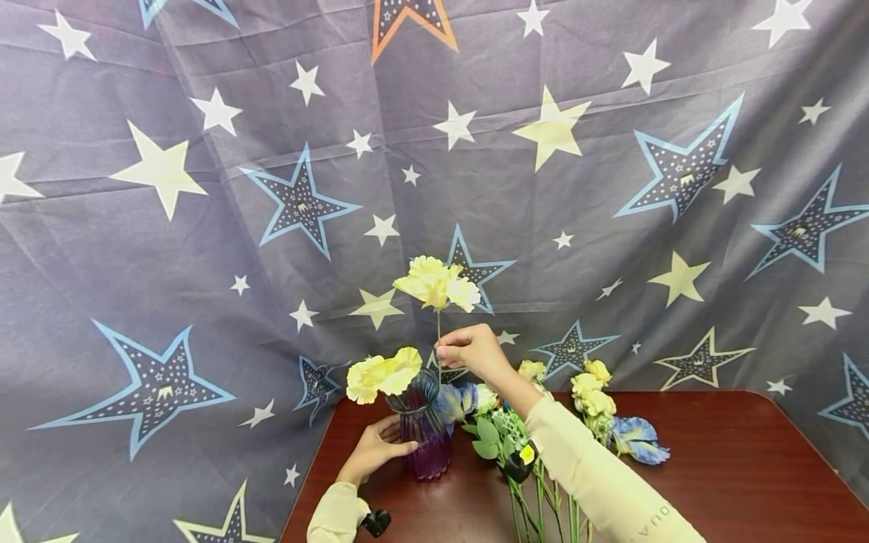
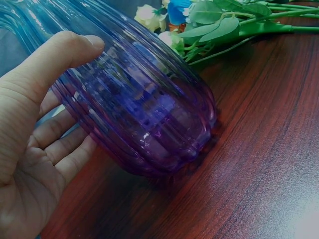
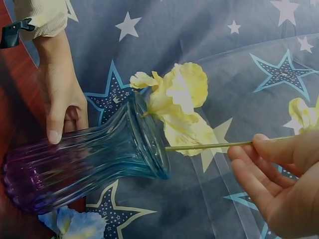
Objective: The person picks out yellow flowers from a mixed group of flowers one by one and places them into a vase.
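A ribbed glass vase (image 1: pixel 426 441), blue at the flared mouth and purple at the base, stands upright on the table. My left hand (image 1: pixel 376 450) holds its side, thumb on the near face and fingers along the left (image 2: pixel 45 124). One yellow flower (image 1: pixel 383 375) leans out over the left of the rim, its stem hidden by the vase. Above the mouth, my right hand (image 1: pixel 475 351) pinches the thin green stem (image 3: pixel 214 146) of a second yellow flower (image 1: pixel 437 284) between thumb and fingertips. That stem's lower end is right at the rim in the right wrist view.
Right of the vase, several flowers lie on the brown table (image 1: pixel 733 460): yellow blooms (image 1: pixel 594 396), a blue flower (image 1: pixel 638 440) and green leaves (image 1: pixel 487 437), with long stems towards the front. Another blue flower (image 1: pixel 456 401) is close behind the vase. A star-patterned cloth (image 1: pixel 475 188) hangs at the back.
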Demonstrator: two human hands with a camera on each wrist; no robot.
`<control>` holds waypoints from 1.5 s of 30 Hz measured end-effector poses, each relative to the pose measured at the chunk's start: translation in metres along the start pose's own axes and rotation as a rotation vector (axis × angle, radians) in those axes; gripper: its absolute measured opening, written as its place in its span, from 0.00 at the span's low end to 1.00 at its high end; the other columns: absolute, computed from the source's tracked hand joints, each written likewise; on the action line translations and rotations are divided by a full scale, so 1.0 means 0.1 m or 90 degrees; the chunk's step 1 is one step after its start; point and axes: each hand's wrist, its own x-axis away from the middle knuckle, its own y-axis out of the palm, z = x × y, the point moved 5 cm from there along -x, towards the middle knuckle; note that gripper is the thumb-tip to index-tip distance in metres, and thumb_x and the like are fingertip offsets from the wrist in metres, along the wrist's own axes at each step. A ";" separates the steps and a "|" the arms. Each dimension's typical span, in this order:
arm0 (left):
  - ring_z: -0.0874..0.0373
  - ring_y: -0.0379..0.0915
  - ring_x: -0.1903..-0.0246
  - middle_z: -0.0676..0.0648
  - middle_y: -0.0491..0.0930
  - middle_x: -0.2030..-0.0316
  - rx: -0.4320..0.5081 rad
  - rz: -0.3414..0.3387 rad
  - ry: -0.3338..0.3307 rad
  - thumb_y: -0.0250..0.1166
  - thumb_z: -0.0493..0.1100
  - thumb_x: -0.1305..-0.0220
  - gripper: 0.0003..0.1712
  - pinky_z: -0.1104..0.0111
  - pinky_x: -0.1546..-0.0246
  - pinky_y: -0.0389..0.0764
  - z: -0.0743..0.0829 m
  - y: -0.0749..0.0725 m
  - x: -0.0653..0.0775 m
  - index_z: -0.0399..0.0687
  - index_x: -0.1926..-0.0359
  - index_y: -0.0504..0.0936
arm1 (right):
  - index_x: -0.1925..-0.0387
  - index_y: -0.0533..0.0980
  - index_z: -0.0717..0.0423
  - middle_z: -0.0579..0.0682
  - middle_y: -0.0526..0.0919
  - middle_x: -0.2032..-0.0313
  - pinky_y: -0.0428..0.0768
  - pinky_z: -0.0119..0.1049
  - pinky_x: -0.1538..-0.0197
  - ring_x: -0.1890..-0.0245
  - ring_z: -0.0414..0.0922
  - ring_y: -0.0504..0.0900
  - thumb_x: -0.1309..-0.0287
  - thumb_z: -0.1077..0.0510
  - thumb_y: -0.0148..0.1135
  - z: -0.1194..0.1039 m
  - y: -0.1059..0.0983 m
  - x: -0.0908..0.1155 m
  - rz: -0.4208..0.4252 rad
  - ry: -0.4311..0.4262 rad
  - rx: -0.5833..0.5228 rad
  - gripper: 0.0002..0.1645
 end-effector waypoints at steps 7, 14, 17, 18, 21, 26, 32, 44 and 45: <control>0.40 0.69 0.42 0.32 0.71 0.42 0.001 0.008 0.000 0.73 0.44 0.50 0.42 0.55 0.44 0.75 0.00 -0.01 0.01 0.34 0.37 0.66 | 0.60 0.81 0.70 0.71 0.82 0.63 0.85 0.42 0.63 0.68 0.58 0.85 0.46 0.64 0.65 0.09 0.09 -0.08 0.005 -0.026 0.003 0.13; 0.36 0.68 0.42 0.29 0.71 0.43 0.020 -0.005 -0.002 0.72 0.39 0.49 0.40 0.52 0.44 0.74 0.14 0.03 0.08 0.30 0.37 0.65 | 0.62 0.83 0.63 0.67 0.84 0.66 0.85 0.37 0.66 0.74 0.47 0.85 0.48 0.61 0.67 0.30 0.17 -0.23 0.024 -0.059 0.004 0.11; 0.36 0.68 0.42 0.29 0.71 0.43 0.019 -0.011 -0.005 0.72 0.39 0.49 0.40 0.52 0.44 0.74 0.23 0.05 0.13 0.29 0.38 0.65 | 0.64 0.84 0.60 0.63 0.86 0.68 0.85 0.37 0.68 0.75 0.45 0.85 0.48 0.58 0.67 0.31 0.20 -0.24 0.034 -0.087 0.042 0.11; 0.36 0.68 0.42 0.30 0.71 0.43 0.017 -0.013 -0.005 0.72 0.39 0.49 0.39 0.53 0.44 0.74 0.26 0.05 0.14 0.30 0.38 0.66 | 0.64 0.84 0.60 0.61 0.86 0.69 0.85 0.37 0.68 0.75 0.44 0.84 0.48 0.58 0.67 0.31 0.21 -0.25 0.034 -0.099 0.057 0.10; 0.37 0.68 0.42 0.30 0.71 0.43 0.008 -0.013 -0.001 0.72 0.40 0.48 0.39 0.53 0.44 0.75 0.30 0.06 0.16 0.30 0.38 0.66 | 0.64 0.84 0.61 0.57 0.86 0.72 0.84 0.40 0.68 0.76 0.43 0.84 0.47 0.60 0.66 0.31 0.24 -0.25 0.033 -0.131 0.103 0.09; 0.37 0.68 0.42 0.30 0.71 0.43 0.003 -0.015 0.006 0.72 0.40 0.49 0.39 0.54 0.44 0.75 0.30 0.06 0.15 0.30 0.38 0.66 | 0.63 0.84 0.64 0.57 0.86 0.72 0.84 0.42 0.68 0.73 0.54 0.85 0.45 0.63 0.65 0.33 0.29 -0.25 0.024 -0.155 0.137 0.09; 0.37 0.69 0.43 0.30 0.71 0.44 0.000 -0.015 0.012 0.72 0.40 0.49 0.39 0.54 0.45 0.75 0.29 0.05 0.14 0.30 0.39 0.66 | 0.63 0.84 0.63 0.58 0.86 0.71 0.82 0.30 0.70 0.71 0.55 0.85 0.45 0.63 0.64 0.40 0.32 -0.26 0.027 -0.146 0.166 0.09; 0.37 0.69 0.43 0.30 0.72 0.44 0.008 -0.015 0.011 0.72 0.39 0.49 0.38 0.53 0.44 0.75 0.33 0.04 0.15 0.30 0.39 0.67 | 0.64 0.84 0.61 0.56 0.86 0.72 0.81 0.30 0.70 0.71 0.53 0.85 0.43 0.64 0.63 0.45 0.42 -0.28 0.014 -0.148 0.195 0.07; 0.37 0.69 0.43 0.30 0.72 0.44 0.008 -0.015 0.009 0.72 0.39 0.49 0.38 0.53 0.44 0.75 0.33 0.05 0.15 0.30 0.39 0.67 | 0.64 0.84 0.60 0.56 0.86 0.73 0.81 0.30 0.70 0.72 0.53 0.85 0.43 0.63 0.63 0.45 0.43 -0.29 0.015 -0.148 0.200 0.07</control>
